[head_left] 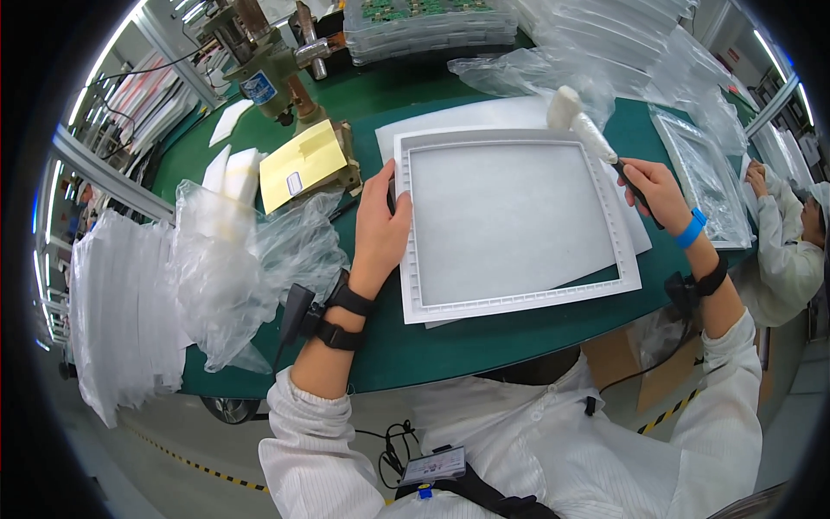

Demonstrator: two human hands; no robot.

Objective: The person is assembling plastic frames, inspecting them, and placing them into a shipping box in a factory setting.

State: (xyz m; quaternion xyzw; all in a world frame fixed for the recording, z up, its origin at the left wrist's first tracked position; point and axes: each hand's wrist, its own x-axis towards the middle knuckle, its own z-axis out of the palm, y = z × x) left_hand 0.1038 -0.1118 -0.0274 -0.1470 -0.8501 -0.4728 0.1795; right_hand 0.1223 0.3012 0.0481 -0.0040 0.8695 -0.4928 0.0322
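A white rectangular frame (519, 298) lies flat on white foam sheets on the green table (484, 342). My left hand (380, 227) presses on the frame's left edge, fingers closed over it. My right hand (650, 186) grips the dark handle of a white-headed mallet (577, 123), whose head hovers above the frame's upper right corner. Both wrists wear black straps; the right one also has a blue band.
Crumpled clear plastic bags (238, 259) and stacked white sheets (121, 320) lie at the left. A yellow pad (303, 160) and a press machine (268, 65) stand at the back left. Clear trays (432, 26) sit at the back. Another person (791, 251) works at the right.
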